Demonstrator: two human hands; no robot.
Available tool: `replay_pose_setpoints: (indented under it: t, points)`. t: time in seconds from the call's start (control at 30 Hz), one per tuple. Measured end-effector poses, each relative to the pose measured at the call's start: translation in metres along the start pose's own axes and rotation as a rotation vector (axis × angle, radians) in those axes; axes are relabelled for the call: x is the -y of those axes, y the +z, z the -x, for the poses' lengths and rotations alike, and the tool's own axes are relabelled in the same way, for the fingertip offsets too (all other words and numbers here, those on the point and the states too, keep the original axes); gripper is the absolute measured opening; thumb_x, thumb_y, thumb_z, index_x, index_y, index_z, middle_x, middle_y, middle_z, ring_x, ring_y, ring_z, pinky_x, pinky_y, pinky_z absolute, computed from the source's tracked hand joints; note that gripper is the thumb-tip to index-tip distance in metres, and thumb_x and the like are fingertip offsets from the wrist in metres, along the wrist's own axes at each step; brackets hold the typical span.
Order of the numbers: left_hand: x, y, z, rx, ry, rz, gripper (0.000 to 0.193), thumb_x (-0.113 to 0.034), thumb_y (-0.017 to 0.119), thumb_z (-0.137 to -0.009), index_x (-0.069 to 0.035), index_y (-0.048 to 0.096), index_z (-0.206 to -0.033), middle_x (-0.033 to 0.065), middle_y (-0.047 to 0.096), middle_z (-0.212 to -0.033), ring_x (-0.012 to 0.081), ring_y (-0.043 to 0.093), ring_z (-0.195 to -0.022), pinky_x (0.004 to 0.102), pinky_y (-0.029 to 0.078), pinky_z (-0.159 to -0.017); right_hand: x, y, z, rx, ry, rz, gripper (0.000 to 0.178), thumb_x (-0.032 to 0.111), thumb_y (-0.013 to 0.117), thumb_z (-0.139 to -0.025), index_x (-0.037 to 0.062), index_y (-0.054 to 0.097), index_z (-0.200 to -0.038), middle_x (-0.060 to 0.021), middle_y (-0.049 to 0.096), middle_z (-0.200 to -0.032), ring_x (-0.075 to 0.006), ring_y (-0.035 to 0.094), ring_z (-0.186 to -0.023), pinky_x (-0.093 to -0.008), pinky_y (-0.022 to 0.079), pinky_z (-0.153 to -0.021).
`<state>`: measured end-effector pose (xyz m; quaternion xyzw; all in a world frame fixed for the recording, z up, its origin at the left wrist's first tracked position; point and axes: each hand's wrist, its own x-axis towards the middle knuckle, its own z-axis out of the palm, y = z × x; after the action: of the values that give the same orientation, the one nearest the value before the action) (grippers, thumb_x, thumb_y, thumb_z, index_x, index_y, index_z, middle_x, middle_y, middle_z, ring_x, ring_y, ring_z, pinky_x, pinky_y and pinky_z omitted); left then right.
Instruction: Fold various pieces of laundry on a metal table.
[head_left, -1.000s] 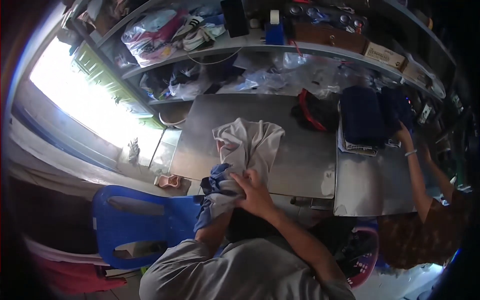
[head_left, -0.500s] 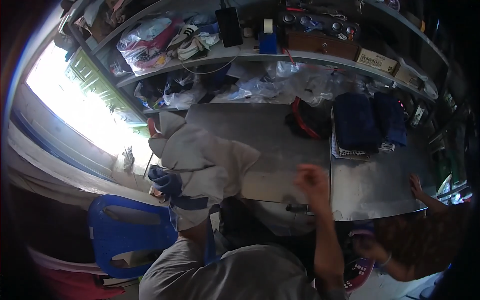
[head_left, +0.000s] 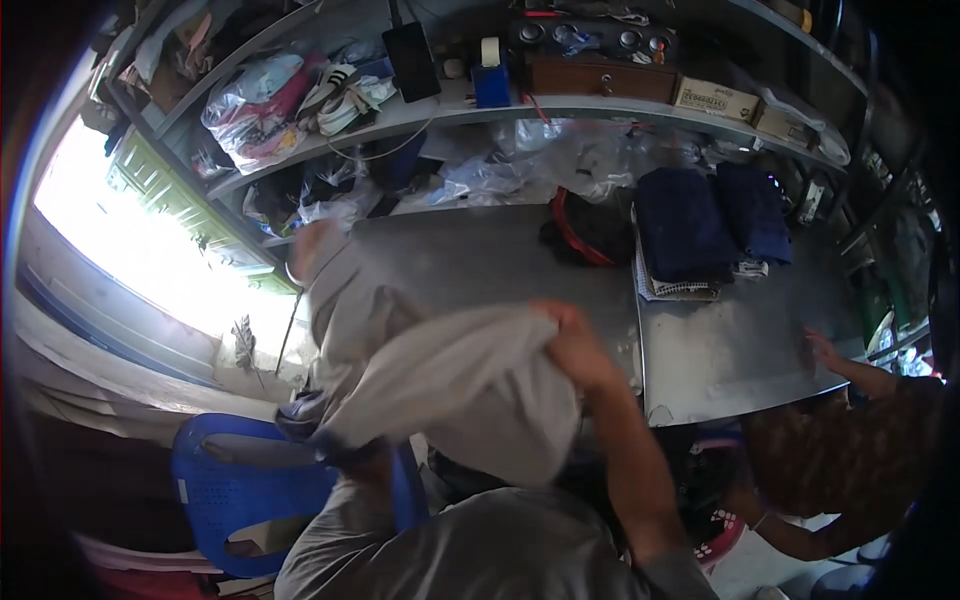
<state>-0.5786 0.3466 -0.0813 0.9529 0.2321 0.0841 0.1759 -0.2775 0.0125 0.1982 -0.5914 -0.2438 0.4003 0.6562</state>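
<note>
Since the last frame, the right hand (head_left: 572,348) has come onto the light-grey cloth garment with dark-blue parts (head_left: 465,370), stretching it rightward. From my remote seat, leftmost, I see a blue plastic chair (head_left: 300,485); beside it, the left forearm (head_left: 367,475) runs into the garment, that hand's grip impossible for me to tell. The right hand's fingers pinch the garment's edge before the grey metal tabletop (head_left: 480,250). Farther right sit folded navy cloths (head_left: 685,225), then a co-worker's hand (head_left: 825,350).

The garment (head_left: 460,370) is pale grey and blue — the chair (head_left: 262,485) bright blue, the folded stack (head_left: 683,225) navy and checked.
</note>
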Motion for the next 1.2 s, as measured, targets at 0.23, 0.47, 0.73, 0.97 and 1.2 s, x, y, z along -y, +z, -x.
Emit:
replay_pose_setpoints:
  t: [0.23, 0.47, 0.73, 0.97, 1.2]
  points:
    - [-0.009, -0.020, -0.121, 0.081, -0.012, -0.193, 0.030, -0.022, 0.064, -0.100, -0.002, 0.070, -0.122, 0.0224, 0.069, -0.128, 0.0376, 0.062, -0.127, 0.0456, 0.048, -0.109, -0.123, -0.111, -0.070, -0.469, -0.041, 0.807, 0.080, 0.037, 0.081, -0.085, 0.0021, 0.048, -0.149, -0.0271, 0.063, -0.139, -0.0433, 0.063, -0.124, -0.0471, 0.051, -0.103]
    - [-0.115, -0.027, -0.017, -0.307, 0.067, 0.191, 0.024, -0.018, 0.076, -0.088, -0.010, 0.072, -0.110, 0.0152, 0.069, -0.117, 0.0383, 0.063, -0.108, 0.0496, 0.049, -0.098, -0.188, -0.064, 0.045, -0.670, 0.064, 1.189, 0.086, 0.039, 0.087, -0.078, 0.0033, 0.048, -0.146, -0.0216, 0.056, -0.143, -0.0433, 0.051, -0.132, -0.0528, 0.045, -0.107]
    - [-0.234, -0.011, -0.015, 0.035, 0.313, -0.041, 0.076, -0.038, 0.092, -0.069, -0.020, 0.065, -0.137, 0.0112, 0.051, -0.142, 0.0329, 0.048, -0.132, 0.0501, 0.039, -0.105, -0.181, -0.077, 0.010, -0.395, 0.208, 0.483, 0.023, 0.025, 0.079, -0.092, 0.0068, 0.064, -0.094, -0.0055, 0.067, -0.107, -0.0248, 0.061, -0.093, -0.0334, 0.047, -0.081]
    - [-0.276, -0.020, -0.072, 0.031, 0.476, 0.527, 0.044, -0.011, 0.079, -0.084, -0.005, 0.069, -0.126, 0.0135, 0.061, -0.123, 0.0334, 0.065, -0.102, 0.0409, 0.054, -0.086, -0.083, -0.058, 0.000, -0.306, -0.043, -0.264, 0.044, 0.009, 0.079, -0.091, 0.0071, 0.058, -0.129, -0.0039, 0.065, -0.120, -0.0141, 0.061, -0.109, -0.0302, 0.050, -0.094]
    - [-0.307, -0.062, -0.100, 0.239, 0.401, 0.784, 0.032, -0.025, 0.057, -0.110, 0.006, 0.067, -0.107, 0.0117, 0.063, -0.097, 0.0211, 0.059, -0.080, 0.0331, 0.048, -0.075, -0.093, -0.024, 0.007, -0.344, -0.201, -0.259, 0.083, 0.001, 0.084, -0.086, 0.0124, 0.044, -0.158, -0.0059, 0.057, -0.137, -0.0164, 0.059, -0.119, -0.0309, 0.051, -0.099]
